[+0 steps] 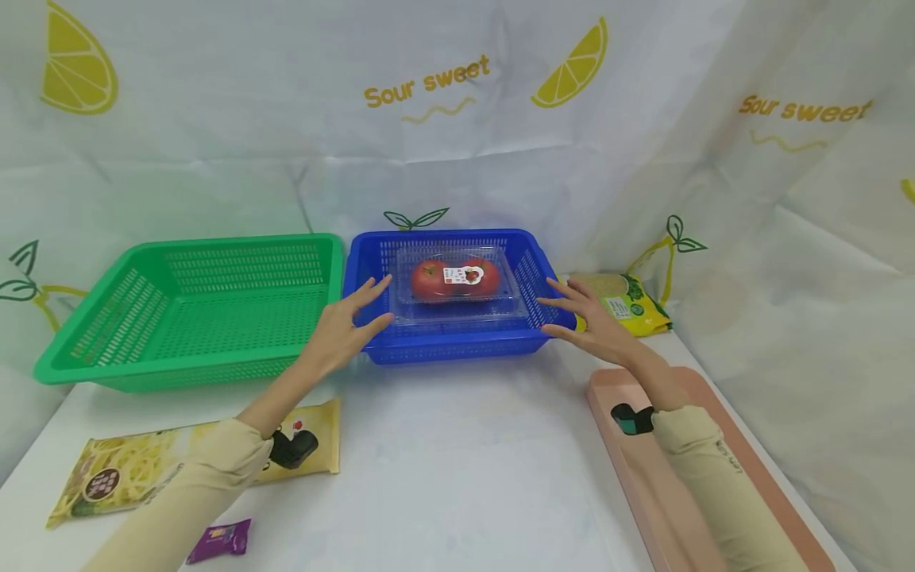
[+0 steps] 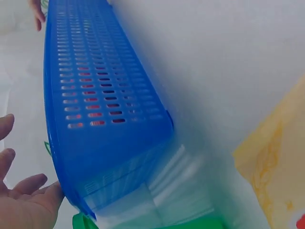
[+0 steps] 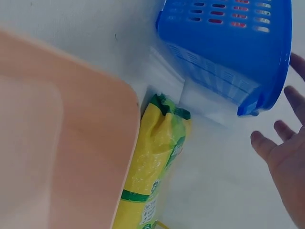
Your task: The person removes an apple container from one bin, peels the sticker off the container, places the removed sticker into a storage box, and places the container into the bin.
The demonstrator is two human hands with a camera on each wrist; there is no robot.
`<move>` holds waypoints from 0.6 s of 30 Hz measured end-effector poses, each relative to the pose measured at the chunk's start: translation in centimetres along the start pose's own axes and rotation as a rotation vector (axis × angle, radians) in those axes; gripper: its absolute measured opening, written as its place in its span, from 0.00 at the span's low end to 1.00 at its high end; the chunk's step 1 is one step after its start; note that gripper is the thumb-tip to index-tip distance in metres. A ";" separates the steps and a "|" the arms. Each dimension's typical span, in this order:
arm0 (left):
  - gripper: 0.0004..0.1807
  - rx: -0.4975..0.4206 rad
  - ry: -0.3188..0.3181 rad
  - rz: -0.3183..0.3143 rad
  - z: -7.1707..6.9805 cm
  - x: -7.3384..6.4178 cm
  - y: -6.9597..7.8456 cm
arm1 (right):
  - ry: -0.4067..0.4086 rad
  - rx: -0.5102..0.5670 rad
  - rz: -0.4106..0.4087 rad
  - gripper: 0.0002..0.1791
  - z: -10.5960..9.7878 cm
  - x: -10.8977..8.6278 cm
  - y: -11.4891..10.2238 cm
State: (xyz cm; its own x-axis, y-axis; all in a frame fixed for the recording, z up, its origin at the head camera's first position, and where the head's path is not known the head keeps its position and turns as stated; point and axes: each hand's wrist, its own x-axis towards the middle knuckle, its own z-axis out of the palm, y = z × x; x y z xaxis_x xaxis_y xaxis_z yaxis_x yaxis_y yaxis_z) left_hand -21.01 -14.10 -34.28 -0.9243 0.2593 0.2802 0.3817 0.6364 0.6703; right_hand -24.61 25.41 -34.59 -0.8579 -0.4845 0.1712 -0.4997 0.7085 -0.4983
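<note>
A blue plastic basket [image 1: 457,343] stands by the back wall, with a clear box [image 1: 516,300] of red tomato-like fruit [image 1: 430,280] inside it. At the basket's left end is my left hand [image 1: 341,327], fingers spread. In the left wrist view, that hand [image 2: 29,206] has its thumb side against or very close to the rim; actual contact is hard to tell. My right hand [image 1: 595,324] is held at the basket's right end, fingers extended and apart. The right wrist view shows this hand [image 3: 288,155] beside the rim, holding nothing.
A green basket [image 1: 189,369] adjoins the blue one on the left. Under my left forearm lie a noodle packet [image 1: 136,469] and a small purple packet [image 1: 220,540]. On the right are a yellow-green bag [image 1: 646,318] and a pink bin [image 1: 625,461] beneath my right arm.
</note>
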 end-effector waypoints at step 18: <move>0.27 -0.051 -0.021 -0.088 0.7 1.2 0.6 | -0.011 -0.015 -0.017 0.19 -1.0 -0.2 1.4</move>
State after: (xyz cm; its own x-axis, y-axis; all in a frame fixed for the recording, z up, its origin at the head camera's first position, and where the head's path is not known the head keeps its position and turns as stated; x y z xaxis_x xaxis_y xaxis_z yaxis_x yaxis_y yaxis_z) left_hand -21.86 -12.91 -34.00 -0.9540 0.2191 0.2047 0.2981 0.6197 0.7260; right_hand -25.29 26.97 -34.50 -0.8477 -0.5025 0.1699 -0.5161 0.7075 -0.4829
